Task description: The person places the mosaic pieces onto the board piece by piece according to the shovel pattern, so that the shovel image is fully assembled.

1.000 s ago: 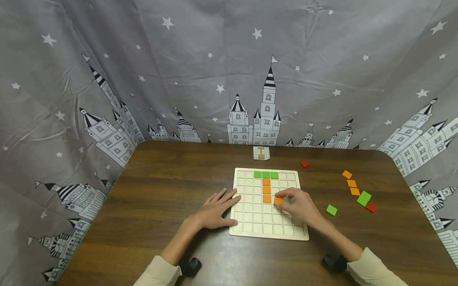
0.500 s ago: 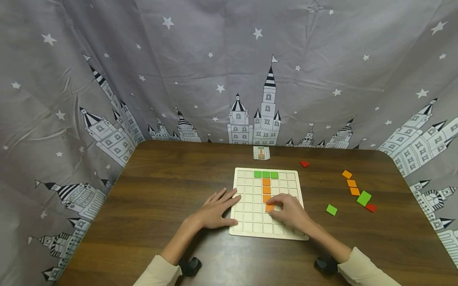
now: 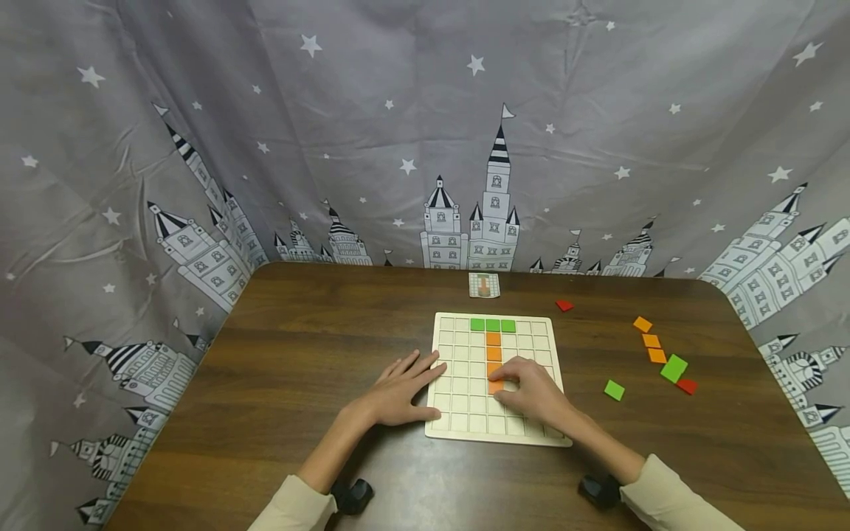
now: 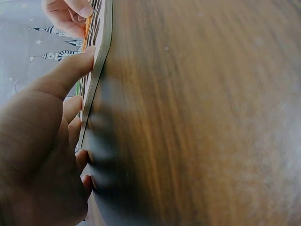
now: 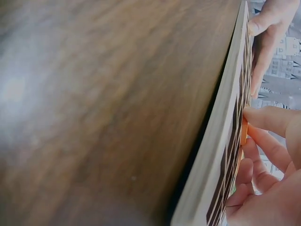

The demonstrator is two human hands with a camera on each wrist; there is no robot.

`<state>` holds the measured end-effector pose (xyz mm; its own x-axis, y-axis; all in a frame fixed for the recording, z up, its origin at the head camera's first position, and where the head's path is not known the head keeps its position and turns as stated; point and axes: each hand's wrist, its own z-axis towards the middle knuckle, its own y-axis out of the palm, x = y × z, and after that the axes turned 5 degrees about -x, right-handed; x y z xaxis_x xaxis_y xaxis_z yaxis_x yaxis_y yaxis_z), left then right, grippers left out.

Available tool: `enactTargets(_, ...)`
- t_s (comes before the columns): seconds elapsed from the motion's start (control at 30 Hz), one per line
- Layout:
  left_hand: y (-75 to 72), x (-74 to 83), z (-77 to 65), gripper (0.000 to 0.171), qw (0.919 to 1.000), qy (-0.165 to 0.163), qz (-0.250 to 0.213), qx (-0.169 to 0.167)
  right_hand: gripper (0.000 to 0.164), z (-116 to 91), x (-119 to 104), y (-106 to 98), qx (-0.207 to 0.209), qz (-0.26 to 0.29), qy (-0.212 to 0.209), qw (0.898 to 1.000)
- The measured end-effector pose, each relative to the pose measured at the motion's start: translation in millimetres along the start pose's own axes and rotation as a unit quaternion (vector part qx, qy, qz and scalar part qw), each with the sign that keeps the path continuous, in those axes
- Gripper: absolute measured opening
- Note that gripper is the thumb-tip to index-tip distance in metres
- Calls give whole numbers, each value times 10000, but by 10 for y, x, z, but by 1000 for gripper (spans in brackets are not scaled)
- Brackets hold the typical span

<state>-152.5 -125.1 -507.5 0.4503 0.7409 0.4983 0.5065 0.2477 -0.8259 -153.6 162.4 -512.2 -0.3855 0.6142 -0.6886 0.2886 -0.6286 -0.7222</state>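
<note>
Orange square tile (image 3: pixel 495 387), pinched by right fingers (image 5: pixel 272 119).

A grey castle-print cloth (image 3: pixel 358 110) backs the table (image 3: pixel 299 324).

Glossy wood grain is shown by the table (image 3: pixel 299 354), matt wood by the board (image 3: pixel 468 423), creased cloth by the curtain (image 3: pixel 358 96).
</note>
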Motion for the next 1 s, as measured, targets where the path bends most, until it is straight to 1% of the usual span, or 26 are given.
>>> enactTargets(0.17,8,0,0,78,10000,-41,3,-24,22,14,-7,6,-31,-22,18,10000)
enactTargets(0.33,10,0,2,78,10000,-15,-1,-14,23,10,6,0,-53,-84,91,9999)
enactTargets(0.53,13,-6,10,78,10000,-44,22,-33,21,6,-1,-12,-114,-70,201,9997)
enactTargets(0.7,6,-5,14,78,10000,-6,-44,-14,20,1,-11,-26,-98,-52,234,9997)
enactTargets(0.87,2,-3,6,79,10000,25,-41,-3,16,-15,-1,-79,-2,-49,328,9994)
enactTargets(1.0,1,-3,5,79,10000,28,-35,11,16,-37,50,-170,81,-46,466,9989)
